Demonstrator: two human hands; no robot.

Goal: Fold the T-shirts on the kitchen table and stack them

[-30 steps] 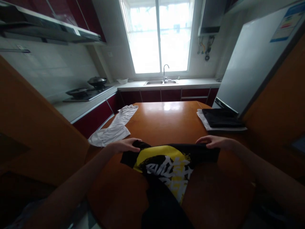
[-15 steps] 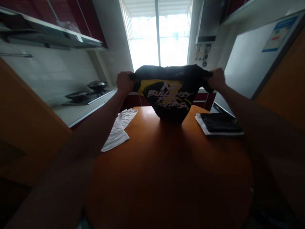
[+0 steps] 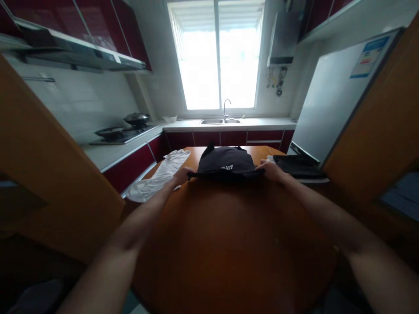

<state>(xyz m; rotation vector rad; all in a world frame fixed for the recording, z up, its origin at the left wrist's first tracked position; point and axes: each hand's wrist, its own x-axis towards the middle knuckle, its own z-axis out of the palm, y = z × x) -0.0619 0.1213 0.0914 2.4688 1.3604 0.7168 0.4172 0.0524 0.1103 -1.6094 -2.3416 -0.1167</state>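
Note:
A black T-shirt [image 3: 225, 160] stretches between my two hands, low over the far part of the wooden table [image 3: 229, 231]. Small white lettering shows on its upturned side. My left hand [image 3: 182, 175] is closed on the shirt's near left corner. Its near right corner is pinched in my right hand [image 3: 271, 169]. Beside my left forearm lies a crumpled white garment [image 3: 157, 176]. Close to my right hand is a stack with a folded black garment [image 3: 297, 166] on top and white cloth beneath it.
A counter with a sink [image 3: 212, 122] and tap runs under the window. Two pans, one a lidded wok [image 3: 136, 118], stand on the stove at left. A fridge [image 3: 340, 96] is at right, and orange-brown panels flank both sides.
Both hands have come down and nearer with the T-shirt, from raised before the window to table height. The shirt's large yellow and white print has gone out of sight.

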